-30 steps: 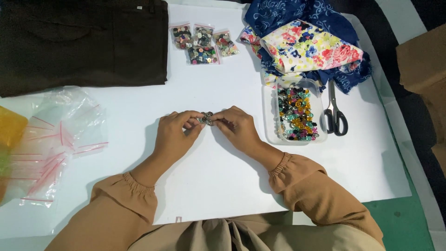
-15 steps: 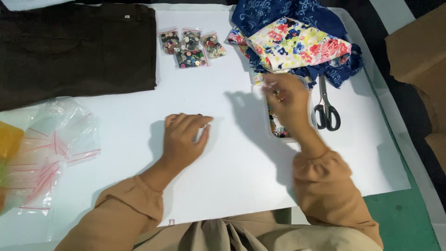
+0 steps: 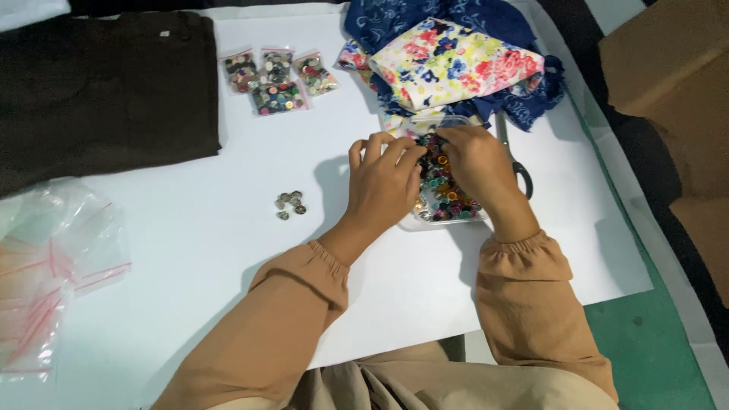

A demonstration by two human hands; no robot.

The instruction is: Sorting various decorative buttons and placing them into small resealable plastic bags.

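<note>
Your left hand and right hand both rest over the clear tray of coloured buttons, fingers curled down into it; whether either pinches a button you cannot tell. That tray sits on the white table, just below the flowered cloth, beside the scissors. A small pile of buttons lies apart on your left.

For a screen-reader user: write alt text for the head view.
Both hands, left hand and right hand, reach into a clear tray of mixed buttons on a white sheet. A small button pile lies left; scissors right.
</note>
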